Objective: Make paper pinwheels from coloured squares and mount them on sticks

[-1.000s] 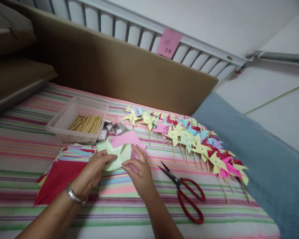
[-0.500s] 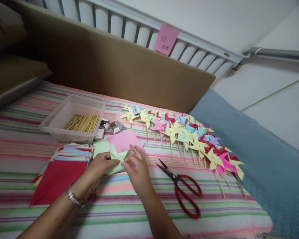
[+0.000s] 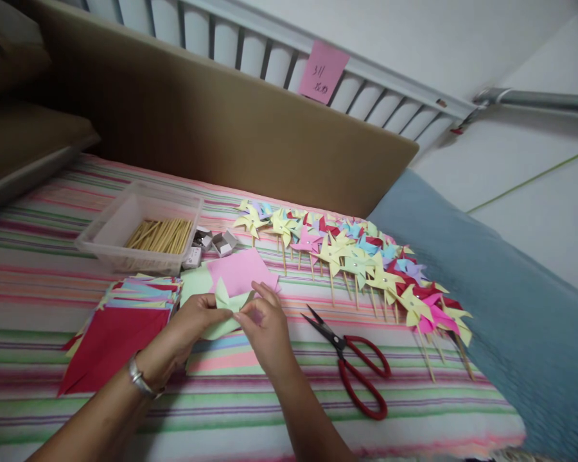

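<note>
Between my two hands is a light green paper pinwheel [image 3: 228,301], its corners folded in toward the middle. My left hand [image 3: 197,324] pinches it from the left, thumb on the centre. From the other side, my right hand [image 3: 264,324] pinches the same paper near the centre with thumb and forefinger. Just behind it lie a pink paper sheet [image 3: 243,269] and a light green sheet [image 3: 195,284]. Coloured paper sheets [image 3: 226,362] also lie below my hands. At my left forearm rests a stack of cut paper squares [image 3: 113,350], dark red on top.
Red-handled scissors [image 3: 340,346] lie partly open on the striped cloth [image 3: 443,423]. Several finished pinwheels [image 3: 356,263] on sticks fill the right side. A clear plastic box [image 3: 101,237] holds wooden sticks [image 3: 161,236], beside small pin boxes [image 3: 224,242]. A cardboard panel [image 3: 221,135] stands behind.
A corner of the green paper at the left now stands up more than before. Both hands keep their pinch in nearly the same place.
</note>
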A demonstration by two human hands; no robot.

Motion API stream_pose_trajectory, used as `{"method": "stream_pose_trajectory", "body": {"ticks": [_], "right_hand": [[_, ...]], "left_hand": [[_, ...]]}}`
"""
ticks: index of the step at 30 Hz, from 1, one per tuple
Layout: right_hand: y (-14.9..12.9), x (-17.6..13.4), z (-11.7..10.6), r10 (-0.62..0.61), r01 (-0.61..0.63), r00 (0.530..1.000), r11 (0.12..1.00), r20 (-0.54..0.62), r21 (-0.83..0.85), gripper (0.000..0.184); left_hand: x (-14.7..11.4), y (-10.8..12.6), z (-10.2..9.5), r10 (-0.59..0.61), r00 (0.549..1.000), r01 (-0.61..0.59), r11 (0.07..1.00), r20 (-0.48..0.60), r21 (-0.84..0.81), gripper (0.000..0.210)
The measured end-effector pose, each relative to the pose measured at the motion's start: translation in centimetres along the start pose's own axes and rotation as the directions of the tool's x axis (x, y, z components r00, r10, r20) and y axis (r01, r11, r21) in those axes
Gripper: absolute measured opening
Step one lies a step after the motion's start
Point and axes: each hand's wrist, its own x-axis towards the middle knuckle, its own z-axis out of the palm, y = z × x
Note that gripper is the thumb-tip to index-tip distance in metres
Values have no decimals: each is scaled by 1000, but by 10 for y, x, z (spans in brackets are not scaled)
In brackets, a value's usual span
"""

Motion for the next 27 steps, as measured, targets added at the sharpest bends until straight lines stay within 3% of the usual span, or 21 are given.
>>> {"method": "stream_pose_trajectory", "body": {"ticks": [3,11,14,17,19,22,27], "right_hand": [[-1,0,0,24,-24,1000,1000,-7,10,9],[-2,1,0,82,-83,996,995,23,56,11],[-1,2,-4,70,-72,996,996,46,47,10],[0,4,-12,16,-16,1000,1000,-23,22,6],[-1,5,-18,-46,47,997,999,-55,10,27],[-4,5,-24,-108,108,993,994,38,3,52],[-9,0,-27,-107,121,965,992,240,-44,57]], "left_hand": [[-2,3,1,10,998,-8,1000,66,-21,25],[0,3,-1,43,997,-48,996,70,80,20],[2,2,-3,70,996,-75,990,47,117,16],[3,2,-5,63,997,-69,987,47,146,16],[3,2,-6,51,996,-62,983,67,173,15],[2,2,-5,65,986,-94,977,153,193,12],[-1,-1,0,98,941,-178,957,325,229,8]]}}
